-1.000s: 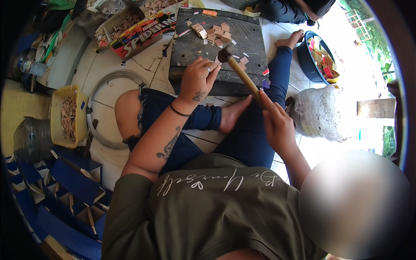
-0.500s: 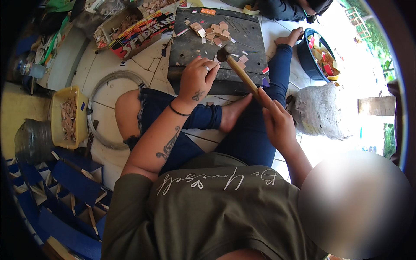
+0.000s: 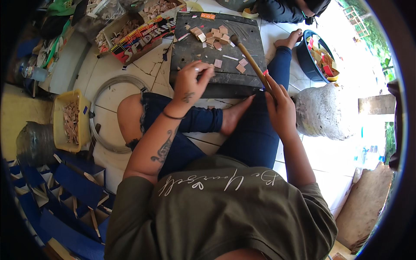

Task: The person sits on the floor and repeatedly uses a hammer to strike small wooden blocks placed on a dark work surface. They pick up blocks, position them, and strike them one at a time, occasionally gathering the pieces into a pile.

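Observation:
My right hand (image 3: 281, 106) is closed round the wooden handle of a hammer (image 3: 251, 57). The hammer's head is raised over the right part of a dark, scuffed block (image 3: 190, 70). Over the block's near left edge is my left hand (image 3: 190, 82), thumb and fingers curled together; whether anything is between them is hidden. A small pinkish square piece (image 3: 218, 63) lies on the block just beyond its fingertips. Farther back sits a loose heap of small tan folded pieces (image 3: 217, 35). Two more flat squares (image 3: 241, 65) rest below the hammer handle.
At the far left stands a printed cardboard box (image 3: 141, 41) of small pieces. A yellow basket (image 3: 82, 123) holds more, beside a wire coil (image 3: 102, 136). Blue partitioned boxes (image 3: 80, 177) fill the lower left. Right are a blue basin (image 3: 305, 60) and a wrapped bundle (image 3: 323, 110). Another person (image 3: 281, 11) sits beyond.
The hammer head has moved right and up, away from my left hand. My left hand has drawn back slightly left and toward me, and the pinkish square now shows uncovered on the block.

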`<state>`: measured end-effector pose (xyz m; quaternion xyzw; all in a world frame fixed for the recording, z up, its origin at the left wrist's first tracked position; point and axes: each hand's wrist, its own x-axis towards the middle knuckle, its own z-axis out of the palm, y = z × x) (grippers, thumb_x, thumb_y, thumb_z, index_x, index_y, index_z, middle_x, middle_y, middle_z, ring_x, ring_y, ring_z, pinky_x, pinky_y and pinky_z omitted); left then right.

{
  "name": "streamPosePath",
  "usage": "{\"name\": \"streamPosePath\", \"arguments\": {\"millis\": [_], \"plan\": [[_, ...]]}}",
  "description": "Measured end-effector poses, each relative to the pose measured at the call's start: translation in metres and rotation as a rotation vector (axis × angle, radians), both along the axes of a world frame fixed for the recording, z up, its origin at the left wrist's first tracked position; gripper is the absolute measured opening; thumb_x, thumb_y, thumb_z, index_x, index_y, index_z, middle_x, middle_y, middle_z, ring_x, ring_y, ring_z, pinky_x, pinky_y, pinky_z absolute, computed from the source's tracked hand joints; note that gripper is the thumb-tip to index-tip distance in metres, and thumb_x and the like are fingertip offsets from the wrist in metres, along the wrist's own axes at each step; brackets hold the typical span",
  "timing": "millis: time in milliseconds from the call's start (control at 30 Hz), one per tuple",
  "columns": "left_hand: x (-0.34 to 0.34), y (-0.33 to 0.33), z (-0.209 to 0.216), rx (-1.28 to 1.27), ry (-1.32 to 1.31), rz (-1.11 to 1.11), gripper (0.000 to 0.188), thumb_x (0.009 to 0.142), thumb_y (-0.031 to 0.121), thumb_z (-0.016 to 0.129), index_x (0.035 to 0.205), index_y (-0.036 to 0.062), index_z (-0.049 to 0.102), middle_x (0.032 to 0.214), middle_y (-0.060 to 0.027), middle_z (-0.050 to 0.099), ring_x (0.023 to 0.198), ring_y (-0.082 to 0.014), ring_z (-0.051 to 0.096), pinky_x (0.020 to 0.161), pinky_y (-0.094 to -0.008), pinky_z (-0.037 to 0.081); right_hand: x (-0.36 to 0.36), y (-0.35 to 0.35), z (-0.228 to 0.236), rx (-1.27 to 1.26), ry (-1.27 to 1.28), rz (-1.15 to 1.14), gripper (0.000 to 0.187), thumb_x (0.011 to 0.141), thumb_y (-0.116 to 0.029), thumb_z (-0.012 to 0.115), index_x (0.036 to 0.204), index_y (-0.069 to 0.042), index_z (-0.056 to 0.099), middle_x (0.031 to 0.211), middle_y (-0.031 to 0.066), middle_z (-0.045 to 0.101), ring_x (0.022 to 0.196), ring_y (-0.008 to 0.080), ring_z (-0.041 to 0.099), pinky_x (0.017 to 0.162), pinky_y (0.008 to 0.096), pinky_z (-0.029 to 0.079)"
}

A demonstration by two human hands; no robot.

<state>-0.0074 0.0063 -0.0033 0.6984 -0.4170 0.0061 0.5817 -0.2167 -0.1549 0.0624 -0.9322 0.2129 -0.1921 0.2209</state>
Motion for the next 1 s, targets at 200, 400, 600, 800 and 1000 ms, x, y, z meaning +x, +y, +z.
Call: {"name": "streamPosePath", "arguments": {"millis": [200,400,600,800,1000], "plan": [[0.079,0.146,-0.033,0.015,0.003,0.493,0.011,0.094,0.012,0.065,0.098,0.004,0.071,0.09,-0.0055,0.069,0.083,-0.0133,0.064,0.077,-0.0268,0.052,0.023,-0.014,-0.022,-0.163,0.087,-0.035,0.037,0.088,-0.016,0.063,0.126,-0.015,0.059,0.097,0.0089,0.06,0.088,0.0319,0.064,0.074,0.0416,0.05],[0.175,0.403,-0.047,0.532,0.051,1.109,0.028,0.096,0.029,0.061,0.108,0.007,0.074,0.104,-0.0103,0.073,0.092,-0.0209,0.067,0.083,-0.0316,0.051,0.03,-0.002,-0.041,-0.35,-0.176,0.179,0.035,0.08,-0.009,0.068,0.115,-0.008,0.063,0.102,0.0119,0.061,0.097,0.0331,0.06,0.083,0.0421,0.048],[0.221,0.497,-0.072,0.46,0.56,1.398,0.051,0.095,0.036,0.059,0.129,-0.0028,0.059,0.123,-0.0165,0.065,0.107,-0.0276,0.064,0.09,-0.0336,0.051,0.057,0.037,-0.129,-0.121,0.486,0.442,0.028,0.085,-0.018,0.065,0.109,-0.004,0.066,0.104,0.0146,0.065,0.101,0.0318,0.064,0.086,0.0431,0.052],[0.178,0.383,-0.076,0.327,0.209,0.883,0.078,0.093,0.027,0.066,0.151,-0.0028,0.024,0.147,-0.0186,0.043,0.124,-0.0287,0.052,0.103,-0.0378,0.043,0.11,0.04,-0.191,0.017,1.002,0.129,0.04,0.086,-0.042,0.065,0.107,-0.008,0.072,0.114,0.0161,0.069,0.105,0.0298,0.068,0.085,0.039,0.056],[0.075,0.196,-0.047,0.287,-0.106,0.641,0.066,0.09,0.018,0.069,0.146,0.0043,0.037,0.138,-0.0153,0.051,0.118,-0.0276,0.054,0.1,-0.0394,0.044,0.115,0.047,-0.194,0.021,1.0,0.029,0.052,0.081,-0.052,0.07,0.108,-0.008,0.073,0.115,0.0144,0.07,0.106,0.0282,0.068,0.087,0.0395,0.055]]}}
